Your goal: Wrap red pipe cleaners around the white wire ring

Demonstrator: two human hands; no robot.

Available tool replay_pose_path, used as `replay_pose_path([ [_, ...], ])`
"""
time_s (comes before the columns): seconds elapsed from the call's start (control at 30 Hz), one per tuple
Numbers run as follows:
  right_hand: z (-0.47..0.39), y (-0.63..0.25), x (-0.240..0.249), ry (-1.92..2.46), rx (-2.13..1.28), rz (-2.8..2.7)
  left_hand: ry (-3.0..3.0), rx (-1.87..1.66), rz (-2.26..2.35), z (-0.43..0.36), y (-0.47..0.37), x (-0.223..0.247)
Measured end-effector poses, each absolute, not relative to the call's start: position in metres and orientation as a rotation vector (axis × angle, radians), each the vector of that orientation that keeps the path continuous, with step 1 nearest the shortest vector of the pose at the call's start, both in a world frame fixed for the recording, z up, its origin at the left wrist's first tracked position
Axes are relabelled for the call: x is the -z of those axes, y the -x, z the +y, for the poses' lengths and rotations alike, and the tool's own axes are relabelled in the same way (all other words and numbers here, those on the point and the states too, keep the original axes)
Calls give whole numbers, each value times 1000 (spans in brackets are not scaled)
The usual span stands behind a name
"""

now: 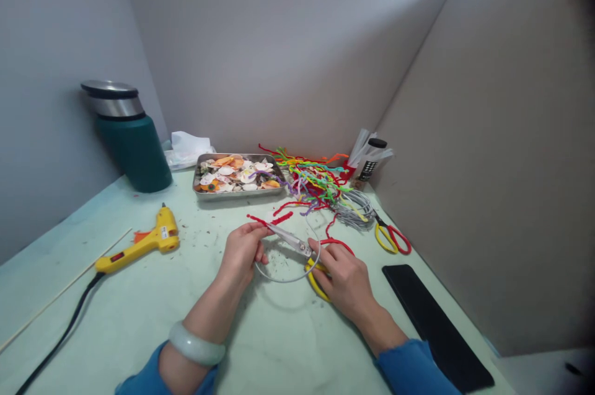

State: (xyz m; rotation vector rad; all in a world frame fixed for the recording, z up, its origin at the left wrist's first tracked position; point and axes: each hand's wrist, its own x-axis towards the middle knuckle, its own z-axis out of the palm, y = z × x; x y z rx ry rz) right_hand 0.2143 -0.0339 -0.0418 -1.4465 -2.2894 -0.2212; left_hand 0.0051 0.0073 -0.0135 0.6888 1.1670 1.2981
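Note:
My right hand (pixel 346 277) is closed round the handles of a pair of scissors (pixel 294 241), one handle yellow and the other red. The blades point up and left to a red pipe cleaner (pixel 282 218) at the fingertips of my left hand (pixel 242 252). That hand pinches the pipe cleaner together with a grey wire ring (pixel 286 281). The ring loops between both hands, around the scissors. Exactly how the pipe cleaner meets the ring is hidden by my left fingers.
A metal tray (pixel 239 195) of shells stands at the back, beside a heap of coloured pipe cleaners (pixel 320 178) and coiled wire (pixel 356 212). A yellow glue gun (pixel 139 249) and a green bottle (pixel 134 150) are left. More scissors (pixel 393 237) and a black strip (pixel 434 327) lie right.

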Motion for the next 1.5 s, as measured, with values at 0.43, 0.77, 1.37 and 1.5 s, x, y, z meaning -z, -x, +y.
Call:
replay_pose_path([
  [0.43,-34,-214,43,1412,203,-2282,-681,-1290,1161,7,-6,11],
  [0.77,-37,-230,42,1413,194,-2184,-657,-1323,1181,6,-5,5],
  [1.37,-16,-217,-12,1530,-425,-2516,-617,-1554,1007,7,5,-7],
  [1.5,0,-180,-10,1137,-556,-2544,-604,-1566,988,7,7,-8],
])
